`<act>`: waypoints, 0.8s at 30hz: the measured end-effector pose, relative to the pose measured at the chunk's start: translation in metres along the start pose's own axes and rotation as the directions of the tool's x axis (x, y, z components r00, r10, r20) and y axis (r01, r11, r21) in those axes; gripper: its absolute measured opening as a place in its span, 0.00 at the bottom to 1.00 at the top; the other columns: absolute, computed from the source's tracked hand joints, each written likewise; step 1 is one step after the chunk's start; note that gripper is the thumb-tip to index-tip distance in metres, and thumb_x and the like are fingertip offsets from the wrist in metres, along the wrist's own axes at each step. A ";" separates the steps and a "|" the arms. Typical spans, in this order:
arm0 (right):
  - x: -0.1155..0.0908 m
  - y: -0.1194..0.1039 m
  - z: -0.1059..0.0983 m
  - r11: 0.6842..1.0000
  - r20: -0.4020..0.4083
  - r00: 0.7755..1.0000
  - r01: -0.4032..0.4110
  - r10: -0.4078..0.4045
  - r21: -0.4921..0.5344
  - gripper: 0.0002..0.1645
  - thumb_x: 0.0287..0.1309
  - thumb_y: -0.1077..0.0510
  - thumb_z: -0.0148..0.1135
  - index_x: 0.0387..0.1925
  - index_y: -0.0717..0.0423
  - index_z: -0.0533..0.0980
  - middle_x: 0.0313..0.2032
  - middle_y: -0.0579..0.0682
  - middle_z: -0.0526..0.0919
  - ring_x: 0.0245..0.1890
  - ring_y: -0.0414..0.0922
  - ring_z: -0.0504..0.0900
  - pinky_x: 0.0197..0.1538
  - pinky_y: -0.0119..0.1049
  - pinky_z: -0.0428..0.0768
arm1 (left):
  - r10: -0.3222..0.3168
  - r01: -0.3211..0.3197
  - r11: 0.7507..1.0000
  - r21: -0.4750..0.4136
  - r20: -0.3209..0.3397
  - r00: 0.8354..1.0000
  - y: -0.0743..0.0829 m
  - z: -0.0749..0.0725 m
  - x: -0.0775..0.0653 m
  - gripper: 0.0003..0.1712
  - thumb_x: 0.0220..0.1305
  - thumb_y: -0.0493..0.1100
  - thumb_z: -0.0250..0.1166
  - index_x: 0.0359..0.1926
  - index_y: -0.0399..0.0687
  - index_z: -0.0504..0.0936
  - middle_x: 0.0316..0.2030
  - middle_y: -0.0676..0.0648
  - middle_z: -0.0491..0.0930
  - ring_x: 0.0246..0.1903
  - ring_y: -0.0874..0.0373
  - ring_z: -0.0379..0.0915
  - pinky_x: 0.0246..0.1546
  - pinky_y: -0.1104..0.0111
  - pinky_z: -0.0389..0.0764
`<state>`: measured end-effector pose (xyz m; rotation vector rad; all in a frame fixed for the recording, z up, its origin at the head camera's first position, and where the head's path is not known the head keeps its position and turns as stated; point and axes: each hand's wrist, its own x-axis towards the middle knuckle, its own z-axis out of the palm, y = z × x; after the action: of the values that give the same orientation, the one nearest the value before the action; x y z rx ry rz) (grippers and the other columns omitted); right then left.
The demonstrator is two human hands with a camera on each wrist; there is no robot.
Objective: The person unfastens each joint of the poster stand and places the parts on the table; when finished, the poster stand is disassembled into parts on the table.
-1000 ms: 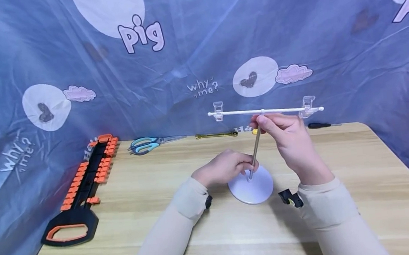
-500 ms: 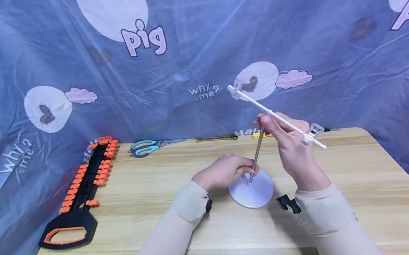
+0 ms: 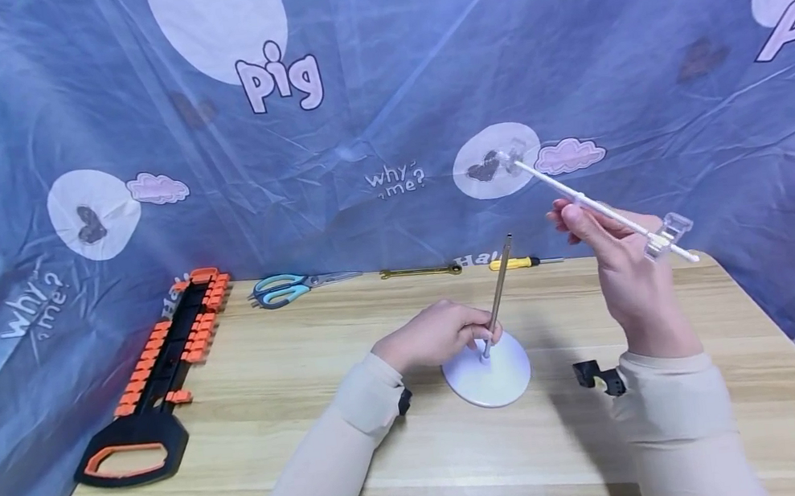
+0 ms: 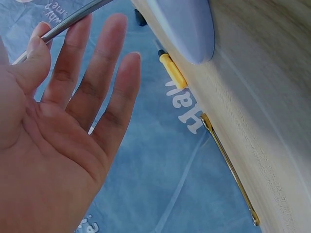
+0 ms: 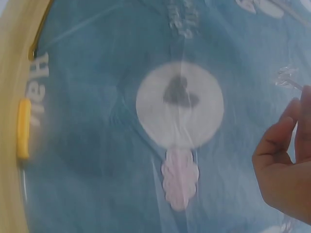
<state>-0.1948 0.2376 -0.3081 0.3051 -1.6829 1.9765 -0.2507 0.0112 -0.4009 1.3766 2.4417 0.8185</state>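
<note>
My left hand (image 3: 438,331) pinches a thin metal rod (image 3: 500,286) low down, between thumb and index finger. The other fingers stretch out loosely in the left wrist view. The rod rises, leaning slightly right, from a round white base (image 3: 488,384) on the table; its top end is bare. Up to the right, my right hand (image 3: 629,272) holds a white crossbar (image 3: 550,179) near its middle by thumb and fingers. A clear plastic clip (image 3: 671,235) sits near the bar's close end, and another clear clip (image 5: 285,76) is at its far end. Bar and rod are apart.
Along the table's back edge lie blue-handled scissors (image 3: 285,289), a gold wrench (image 3: 420,271) and a yellow-handled screwdriver (image 3: 515,263). A black rack with orange clips (image 3: 168,353) lies at the left. A blue printed cloth (image 3: 355,123) hangs behind and at both sides.
The right hand turned the crossbar to a slant, then drew it off the rod's top and away to the right. The left hand stays on the rod.
</note>
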 end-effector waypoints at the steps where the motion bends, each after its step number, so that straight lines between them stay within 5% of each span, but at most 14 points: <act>1: 0.001 -0.001 -0.004 0.999 -0.001 1.000 0.008 -0.008 -0.032 0.08 0.70 0.65 0.67 0.45 0.64 0.89 0.35 0.47 0.93 0.37 0.39 0.89 0.43 0.30 0.79 | 0.002 -0.002 1.000 0.002 -0.002 1.000 0.000 0.000 0.000 0.09 0.80 0.44 0.59 0.44 0.53 0.86 0.47 0.55 0.89 0.42 0.63 0.87 0.47 0.80 0.80; 7: 0.005 -0.003 -0.027 0.994 0.010 1.000 0.018 -0.017 -0.108 0.10 0.67 0.66 0.70 0.47 0.69 0.88 0.35 0.45 0.93 0.39 0.39 0.91 0.43 0.27 0.80 | 0.000 0.000 1.000 -0.001 -0.004 1.000 0.000 0.000 0.000 0.09 0.80 0.44 0.59 0.44 0.54 0.87 0.46 0.56 0.89 0.41 0.64 0.88 0.47 0.80 0.80; 11: 0.008 -0.002 -0.043 0.995 0.044 0.997 -0.059 0.063 -0.080 0.13 0.64 0.70 0.72 0.50 0.68 0.87 0.37 0.43 0.94 0.42 0.36 0.91 0.48 0.22 0.82 | -0.005 0.005 1.000 -0.001 -0.001 1.000 0.000 0.000 0.000 0.09 0.80 0.44 0.59 0.44 0.55 0.87 0.45 0.58 0.88 0.41 0.66 0.87 0.47 0.81 0.80; 13: 0.009 -0.002 -0.050 0.978 0.042 0.990 -0.122 0.131 -0.170 0.14 0.63 0.67 0.74 0.51 0.62 0.88 0.37 0.40 0.93 0.43 0.33 0.90 0.46 0.21 0.81 | -0.008 0.008 1.000 -0.007 -0.001 1.000 0.000 0.000 0.000 0.09 0.80 0.44 0.60 0.45 0.55 0.87 0.44 0.58 0.88 0.41 0.66 0.87 0.46 0.81 0.80; 17: 0.013 0.002 -0.061 0.882 0.032 0.970 -0.205 0.241 -0.424 0.12 0.65 0.58 0.75 0.50 0.52 0.90 0.36 0.30 0.92 0.39 0.29 0.86 0.35 0.22 0.80 | -0.025 0.025 1.000 -0.017 0.000 1.000 0.001 0.000 0.000 0.09 0.80 0.45 0.59 0.44 0.55 0.87 0.43 0.59 0.88 0.40 0.66 0.87 0.44 0.82 0.80; 24: 0.015 0.017 -0.070 0.688 0.087 0.977 -0.073 0.194 -0.722 0.18 0.69 0.49 0.73 0.52 0.56 0.89 0.34 0.13 0.84 0.39 0.18 0.82 0.41 0.16 0.75 | -0.027 0.027 0.999 -0.026 0.006 1.000 0.000 0.000 0.000 0.10 0.81 0.44 0.59 0.46 0.55 0.87 0.44 0.59 0.88 0.41 0.67 0.87 0.43 0.83 0.80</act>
<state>-0.2050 0.3074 -0.3290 0.0389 -2.4885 1.2346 -0.2504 0.0117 -0.4009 1.3328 2.4311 0.8354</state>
